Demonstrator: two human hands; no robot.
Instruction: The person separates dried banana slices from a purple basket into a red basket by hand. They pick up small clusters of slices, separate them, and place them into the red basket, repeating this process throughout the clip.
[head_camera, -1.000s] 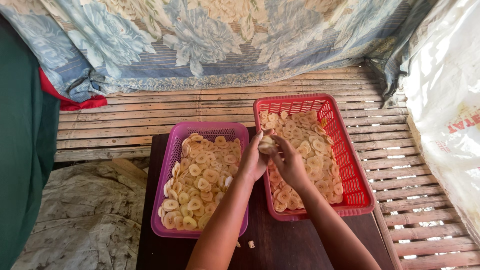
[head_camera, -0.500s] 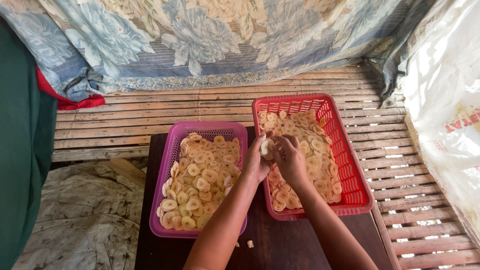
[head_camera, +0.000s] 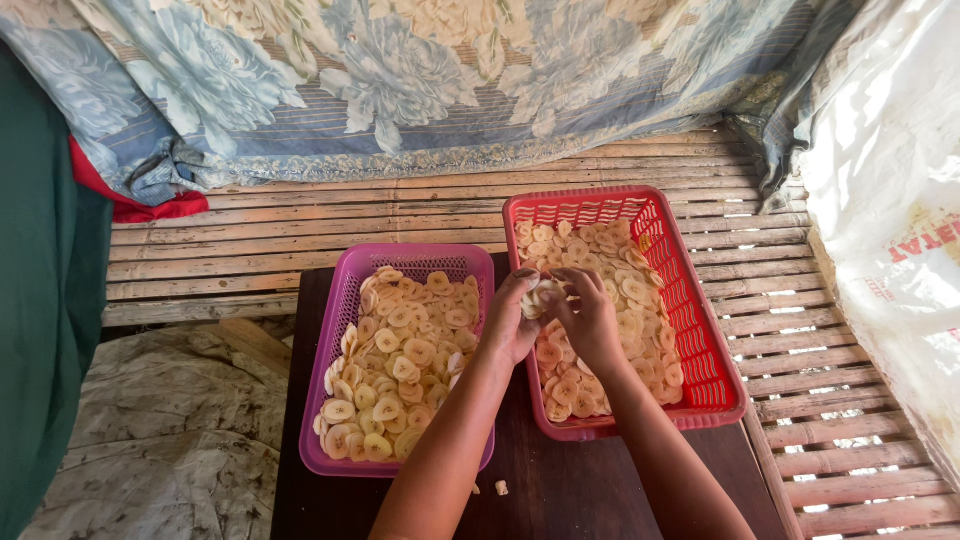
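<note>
It looked like a rustic home food-preparation spot: a slatted bamboo platform (head_camera: 300, 230) crossed the frame's middle, a floral cloth (head_camera: 400, 80) hung across the top, and two plastic baskets of sliced chips (head_camera: 400, 350) sat on a dark wooden table (head_camera: 560, 490) at lower centre.

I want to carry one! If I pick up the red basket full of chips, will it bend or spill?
The red basket looks like thin plastic mesh, so it may flex a little. The pale round slices seem thin and dry, so the load is probably light. They lie loose and close to the rim, so tilting would likely spill some. Its back end overhangs the dark table, so a push might tip it.
</note>
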